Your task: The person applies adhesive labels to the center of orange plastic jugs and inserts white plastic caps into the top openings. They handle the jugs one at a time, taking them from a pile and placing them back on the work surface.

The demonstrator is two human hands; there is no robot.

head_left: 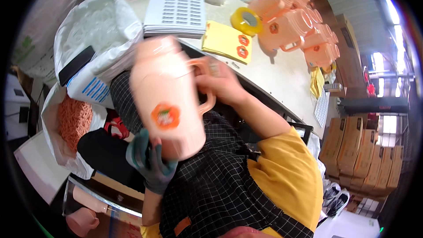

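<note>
So the peach jug [169,83] is up in the air, over the apron [211,180], tilted a bit, flower sticker [166,116] facing up. Right hand [224,83] is wrapped round its handle [207,105], and the gloved left hand [152,163] is gripping the base. On the table [282,79]: yellow tape [238,21], yellow cards [220,39], label sheets [176,6] and more peach jugs [286,28].

Jug [169,83] before apron [216,172], table [282,79] beyond (tape [238,22] atop)
</note>
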